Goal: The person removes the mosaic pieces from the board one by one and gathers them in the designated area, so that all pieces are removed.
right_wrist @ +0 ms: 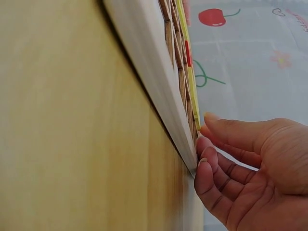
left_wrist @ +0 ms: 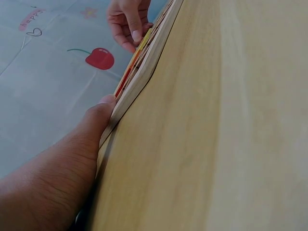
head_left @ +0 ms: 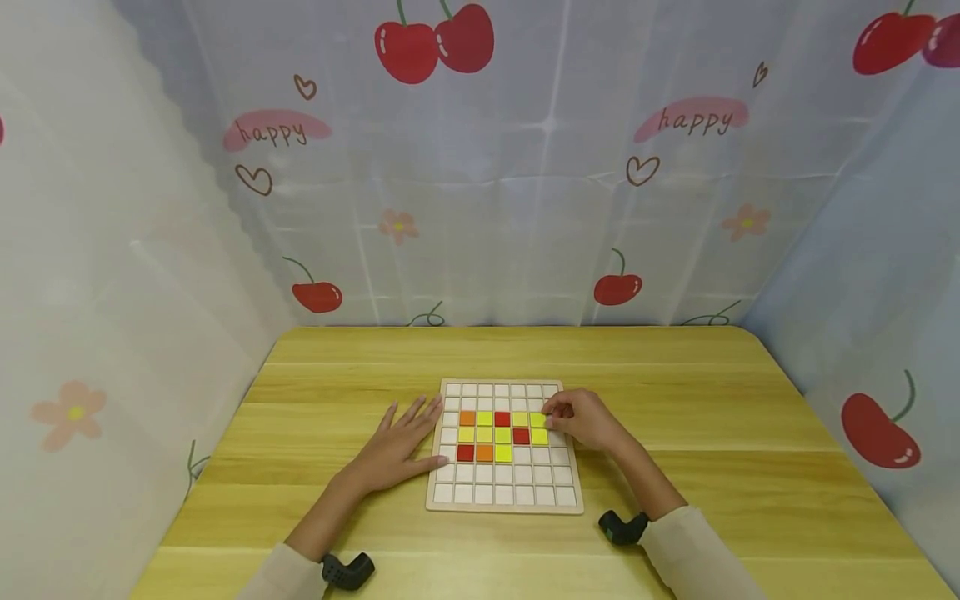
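A square wooden grid board (head_left: 505,508) lies on the table, its middle cells filled with several red, orange and yellow square tiles. My left hand (head_left: 393,450) rests at the board's left side with its fingers spread. Its thumb (left_wrist: 103,108) lies on the board's edge. At the board's right side my right hand (head_left: 588,419) pinches a yellow tile (head_left: 537,420) between thumb and fingers, over the right end of the upper tile row. In the right wrist view, the thumb and fingertips (right_wrist: 208,118) meet at the raised tiles' edge; the fingers partly hide the pinched tile.
The board sits on a light wooden table (head_left: 337,392). A pale curtain (head_left: 510,208) with cherries and the word happy hangs behind the table and at both sides. Black wrist devices (head_left: 348,572) are worn on both forearms.
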`<state>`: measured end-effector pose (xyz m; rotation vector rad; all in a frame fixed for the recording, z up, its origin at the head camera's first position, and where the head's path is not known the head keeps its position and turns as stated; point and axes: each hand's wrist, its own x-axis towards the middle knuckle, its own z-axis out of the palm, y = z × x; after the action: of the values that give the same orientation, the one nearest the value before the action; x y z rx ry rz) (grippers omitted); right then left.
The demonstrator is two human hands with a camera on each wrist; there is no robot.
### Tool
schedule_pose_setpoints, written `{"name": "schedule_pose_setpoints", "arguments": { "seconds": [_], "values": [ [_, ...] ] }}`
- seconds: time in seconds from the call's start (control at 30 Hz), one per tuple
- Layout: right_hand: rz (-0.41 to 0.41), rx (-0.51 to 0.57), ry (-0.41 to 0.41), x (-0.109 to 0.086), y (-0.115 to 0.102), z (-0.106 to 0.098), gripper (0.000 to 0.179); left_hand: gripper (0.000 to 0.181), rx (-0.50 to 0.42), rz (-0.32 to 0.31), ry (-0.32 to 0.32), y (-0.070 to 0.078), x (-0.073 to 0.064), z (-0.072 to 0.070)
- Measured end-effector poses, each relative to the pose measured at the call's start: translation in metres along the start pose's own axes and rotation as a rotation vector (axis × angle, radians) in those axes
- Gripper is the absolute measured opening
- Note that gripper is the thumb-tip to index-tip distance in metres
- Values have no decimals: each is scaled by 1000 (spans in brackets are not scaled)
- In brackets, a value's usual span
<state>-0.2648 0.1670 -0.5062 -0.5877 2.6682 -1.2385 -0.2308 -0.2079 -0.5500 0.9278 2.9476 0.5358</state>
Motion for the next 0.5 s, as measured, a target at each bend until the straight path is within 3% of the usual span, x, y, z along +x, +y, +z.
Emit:
{"name": "schedule_pose_setpoints", "arguments": {
  "seconds": [0.5],
  "values": [
    [-8, -12, -41, 0, -3, -2, 5, 91, -5, -3, -1, 1, 1, 0]
  ]
}}
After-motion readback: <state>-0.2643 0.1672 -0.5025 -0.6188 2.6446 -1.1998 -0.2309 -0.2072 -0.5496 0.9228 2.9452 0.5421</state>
